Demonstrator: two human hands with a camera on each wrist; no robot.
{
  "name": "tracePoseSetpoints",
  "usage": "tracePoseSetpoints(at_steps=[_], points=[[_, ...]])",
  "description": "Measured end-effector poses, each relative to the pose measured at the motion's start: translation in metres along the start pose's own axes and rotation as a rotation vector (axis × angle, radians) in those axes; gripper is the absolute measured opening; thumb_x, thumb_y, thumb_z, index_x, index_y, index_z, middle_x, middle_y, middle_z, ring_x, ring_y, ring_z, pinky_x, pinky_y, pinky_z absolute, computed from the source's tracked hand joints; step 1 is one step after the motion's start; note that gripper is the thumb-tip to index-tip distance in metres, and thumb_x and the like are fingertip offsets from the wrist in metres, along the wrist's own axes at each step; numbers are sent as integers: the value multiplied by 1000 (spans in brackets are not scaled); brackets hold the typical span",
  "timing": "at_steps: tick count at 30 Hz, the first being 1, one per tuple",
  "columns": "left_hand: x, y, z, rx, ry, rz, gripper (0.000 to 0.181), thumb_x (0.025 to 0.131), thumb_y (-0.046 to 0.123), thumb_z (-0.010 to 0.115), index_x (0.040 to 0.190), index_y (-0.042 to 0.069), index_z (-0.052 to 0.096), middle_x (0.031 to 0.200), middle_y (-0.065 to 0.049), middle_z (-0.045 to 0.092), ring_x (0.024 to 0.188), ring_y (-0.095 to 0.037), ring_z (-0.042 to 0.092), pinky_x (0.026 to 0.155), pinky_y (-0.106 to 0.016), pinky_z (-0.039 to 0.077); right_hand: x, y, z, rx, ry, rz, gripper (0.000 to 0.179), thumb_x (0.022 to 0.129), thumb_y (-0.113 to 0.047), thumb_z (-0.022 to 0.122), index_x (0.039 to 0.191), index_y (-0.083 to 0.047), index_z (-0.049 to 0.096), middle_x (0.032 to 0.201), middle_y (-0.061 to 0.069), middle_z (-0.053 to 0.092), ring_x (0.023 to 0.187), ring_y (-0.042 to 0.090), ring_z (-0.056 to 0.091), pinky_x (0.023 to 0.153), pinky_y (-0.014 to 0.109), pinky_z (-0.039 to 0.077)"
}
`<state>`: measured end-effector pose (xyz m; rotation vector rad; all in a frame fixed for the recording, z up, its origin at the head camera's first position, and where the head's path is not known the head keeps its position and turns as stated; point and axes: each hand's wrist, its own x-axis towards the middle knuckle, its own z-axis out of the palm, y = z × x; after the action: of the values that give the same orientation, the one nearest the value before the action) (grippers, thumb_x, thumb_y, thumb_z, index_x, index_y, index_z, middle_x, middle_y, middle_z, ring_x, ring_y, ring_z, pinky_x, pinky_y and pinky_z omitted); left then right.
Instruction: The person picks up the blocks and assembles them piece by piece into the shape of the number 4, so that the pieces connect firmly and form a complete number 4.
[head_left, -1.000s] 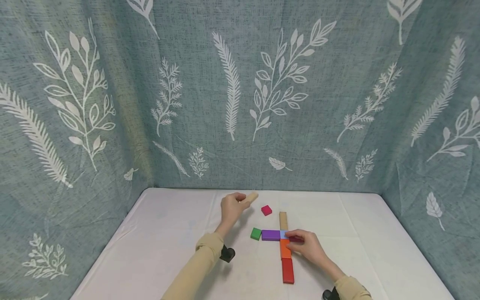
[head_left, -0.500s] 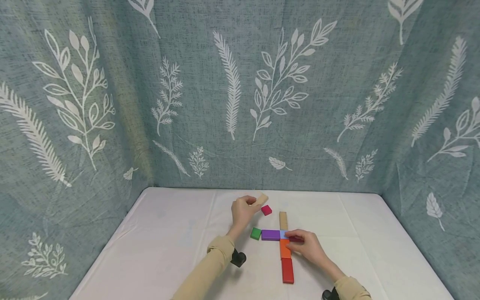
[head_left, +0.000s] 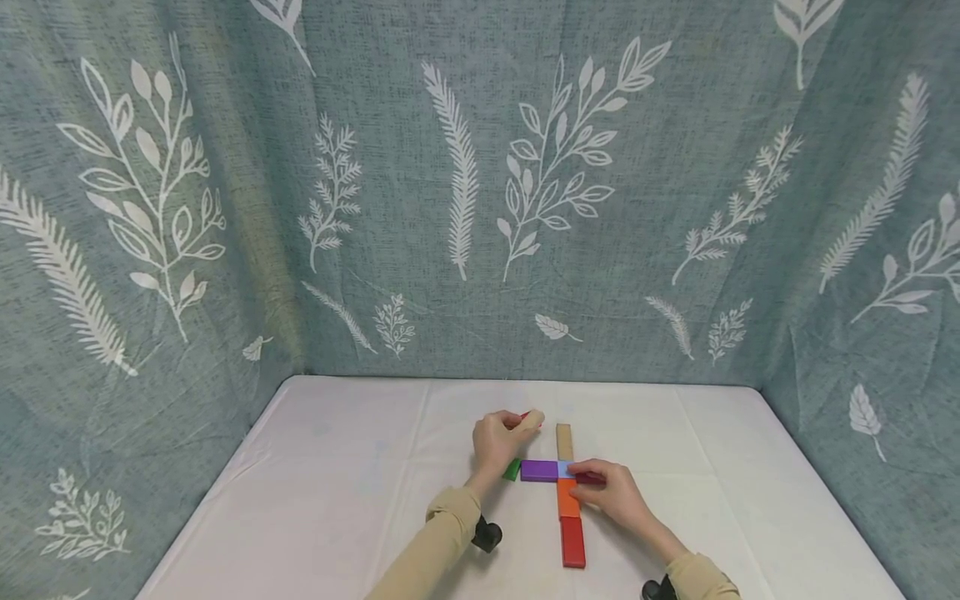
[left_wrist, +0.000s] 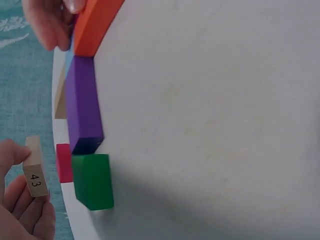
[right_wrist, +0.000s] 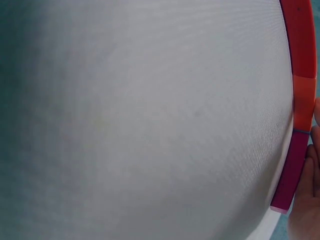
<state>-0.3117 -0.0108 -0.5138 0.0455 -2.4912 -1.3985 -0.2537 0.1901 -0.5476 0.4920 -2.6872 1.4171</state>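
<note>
In the head view, my left hand (head_left: 498, 442) pinches a plain wooden block (head_left: 532, 419) between thumb and fingers, above the back of the table. The left wrist view shows the number 43 on that block's end. Partly hidden behind it is a small crimson block (left_wrist: 64, 162). My right hand (head_left: 615, 492) rests over the middle of a cross of blocks, fingertips at the light blue block (head_left: 563, 468) and the orange block (head_left: 567, 497). Partly under it lies a maroon block (right_wrist: 292, 170). A purple block (head_left: 539, 471) forms the left arm, a red block (head_left: 572, 543) the near end.
Another wooden block (head_left: 564, 440) forms the cross's far arm. At the purple block's left end sits a green block (left_wrist: 93, 181), partly covered by my left wrist in the head view. A white cloth covers the table (head_left: 337, 483); a patterned curtain (head_left: 480, 208) hangs behind.
My left hand has moved right and nearer with the wooden block, now overlapping the crimson block and part of the green one. My right hand stays in place.
</note>
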Motion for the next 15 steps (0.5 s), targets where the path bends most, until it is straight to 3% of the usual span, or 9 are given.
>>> tracePoseSetpoints(at_steps=[8,15], points=[[-6,-3,3,25,-46,-4,22,76,21,78,89,3,74,84,-8,73,79,-18,65,69,-33,54,1,3,1,2,2,10,30,78,-12,77,107,-7,70,107,9,71,99,26,66,85,30,55],[-8,-6,4,50,-75,-13,23,77,25,78,88,5,74,84,-6,73,80,-18,64,75,-35,55,1,3,1,0,3,10,30,78,-12,77,107,-7,70,106,8,71,99,26,66,86,31,54]])
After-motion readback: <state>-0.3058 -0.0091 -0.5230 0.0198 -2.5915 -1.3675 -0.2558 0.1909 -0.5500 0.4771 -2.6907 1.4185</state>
